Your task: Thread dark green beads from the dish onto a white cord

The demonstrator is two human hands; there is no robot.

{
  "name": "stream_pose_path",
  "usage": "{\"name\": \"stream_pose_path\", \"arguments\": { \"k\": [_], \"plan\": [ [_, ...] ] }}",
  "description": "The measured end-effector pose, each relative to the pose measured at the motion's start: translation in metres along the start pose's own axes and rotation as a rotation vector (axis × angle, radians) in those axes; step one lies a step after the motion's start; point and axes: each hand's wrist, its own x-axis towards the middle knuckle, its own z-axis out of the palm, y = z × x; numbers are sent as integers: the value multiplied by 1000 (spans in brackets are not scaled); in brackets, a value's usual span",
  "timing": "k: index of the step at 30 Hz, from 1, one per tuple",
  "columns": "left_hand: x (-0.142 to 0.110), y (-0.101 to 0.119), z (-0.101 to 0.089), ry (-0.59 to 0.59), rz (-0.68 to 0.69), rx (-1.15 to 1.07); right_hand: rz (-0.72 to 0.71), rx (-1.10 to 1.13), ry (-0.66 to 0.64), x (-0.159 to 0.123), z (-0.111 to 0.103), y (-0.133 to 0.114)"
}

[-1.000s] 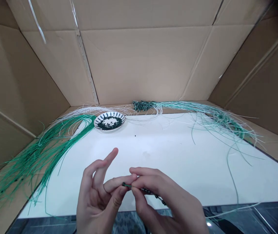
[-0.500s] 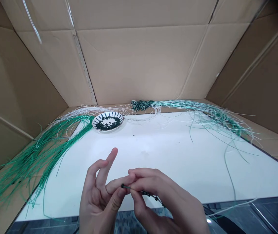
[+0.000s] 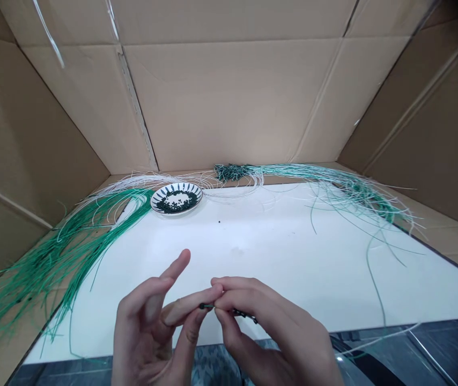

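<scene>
two bare hands pinch a short beaded green strand above a white board

the left hand [image 3: 144,327] and right hand [image 3: 277,321] meet low in the view, just above a glossy white board [image 3: 293,268], with a beaded green strand [image 3: 245,313] caught between them. the strand is thin and smooth, with small dark beads threaded along it. its long axis lies nearly level: the bare green tip points toward the person's left, and the beaded part runs right, dipping slightly. the left hand is half open, one finger raised free while another finger and the thumb close in beside the tip. the right hand is curled, its thumb and index closed on the strand (the fingers hide exactly how it sits). compared with a second ago, the left hand sits further left, its raised finger leaning more, and less of the beaded end shows.

farther off, a shallow patterned plate [image 3: 160,204] holds a heap of tiny dark beads [image 3: 176,201], and one stray bead [image 3: 219,221] lies on the board. glossy green strands [image 3: 72,252] fan out on the left, white strands [image 3: 132,183] arc behind the plate, pale green strands [image 3: 333,185] sweep right, and a beaded clump [image 3: 229,171] sits at the back, all inside a corrugated cardboard box [image 3: 229,96].
</scene>
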Motion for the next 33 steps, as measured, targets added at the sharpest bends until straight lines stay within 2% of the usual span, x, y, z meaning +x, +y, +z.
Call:
{"name": "stream_pose_path", "arguments": {
  "k": [7,14,21,25,30,33],
  "plan": [
    [0,1,6,4,-47,-57,-13,2,17,3,-1,-2],
    [1,4,10,49,-201,-127,3,12,22,6,-4,-7],
    [-1,5,11,52,-251,-164,39,9,19,3,-4,-11],
    [-1,4,11,39,-215,-127,13,0,22,3,-4,-8],
    [-3,1,7,3,-53,-4,-14,19,-9,-1,-3,-1],
    [-4,0,4,-20,-4,27,-2,51,-31,-2,-6,2]
  ]
}}
